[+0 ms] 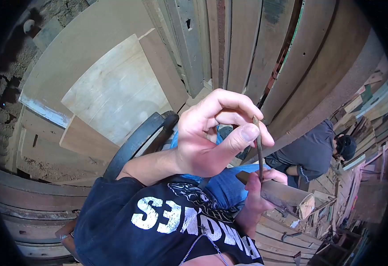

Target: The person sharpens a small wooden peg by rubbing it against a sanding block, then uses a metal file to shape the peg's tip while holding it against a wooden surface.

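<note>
My left hand [222, 133] is raised in the middle of the head view, thumb and fingers pinched around the upper end of a slim dark rod [260, 153] with a pointed tip. The rod runs down to my right hand [260, 193], where its lower end is partly hidden by the fingers. My right hand is closed around a brown, elongated block [287, 195] with a pale, rough end; I cannot make out its exact kind. Both hands are in front of my black shirt [171, 217] and blue jeans [227, 188].
Long wooden planks [242, 48] stand side by side above my hands. A pale board [118, 88] and a large curved panel [87, 40] lie to the left, near a dark curved bar [134, 142]. Another person [304, 150] bends over at the right, among scattered wood pieces [371, 128].
</note>
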`<state>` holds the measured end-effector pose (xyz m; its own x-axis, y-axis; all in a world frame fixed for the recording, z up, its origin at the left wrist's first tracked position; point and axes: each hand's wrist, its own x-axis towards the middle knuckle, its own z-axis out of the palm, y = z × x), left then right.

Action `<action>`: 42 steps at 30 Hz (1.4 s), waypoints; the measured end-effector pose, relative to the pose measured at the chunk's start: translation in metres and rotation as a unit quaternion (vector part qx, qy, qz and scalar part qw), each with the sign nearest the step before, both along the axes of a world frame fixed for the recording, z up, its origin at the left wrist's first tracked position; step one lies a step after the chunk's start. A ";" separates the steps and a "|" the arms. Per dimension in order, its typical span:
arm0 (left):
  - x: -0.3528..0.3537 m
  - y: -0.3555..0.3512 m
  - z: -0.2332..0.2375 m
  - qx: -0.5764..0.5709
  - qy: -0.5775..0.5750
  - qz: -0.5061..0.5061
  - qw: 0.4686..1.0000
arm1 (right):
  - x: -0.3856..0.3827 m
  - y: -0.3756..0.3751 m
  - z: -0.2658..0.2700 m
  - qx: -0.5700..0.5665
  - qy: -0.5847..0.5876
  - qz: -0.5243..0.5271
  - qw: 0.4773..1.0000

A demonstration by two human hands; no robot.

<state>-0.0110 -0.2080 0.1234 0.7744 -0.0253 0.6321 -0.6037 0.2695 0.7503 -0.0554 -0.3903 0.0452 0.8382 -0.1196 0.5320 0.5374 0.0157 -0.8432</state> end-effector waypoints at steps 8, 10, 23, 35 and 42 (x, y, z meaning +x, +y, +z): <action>0.003 0.000 -0.002 -0.021 0.013 0.003 1.000 | -0.001 -0.003 0.000 0.019 0.032 0.010 0.999; 0.004 0.001 -0.002 -0.018 0.012 0.008 1.000 | -0.001 -0.004 -0.002 0.001 0.029 0.002 1.000; 0.023 0.040 0.008 0.209 -0.145 0.090 0.963 | 0.001 -0.038 -0.020 -0.083 -0.013 -0.050 0.995; 0.016 0.058 -0.050 0.192 -0.040 0.084 0.977 | -0.008 -0.034 -0.011 0.011 0.103 -0.012 0.995; 0.012 0.066 -0.062 0.195 -0.070 0.046 0.977 | -0.021 -0.030 -0.020 0.033 0.147 0.064 0.987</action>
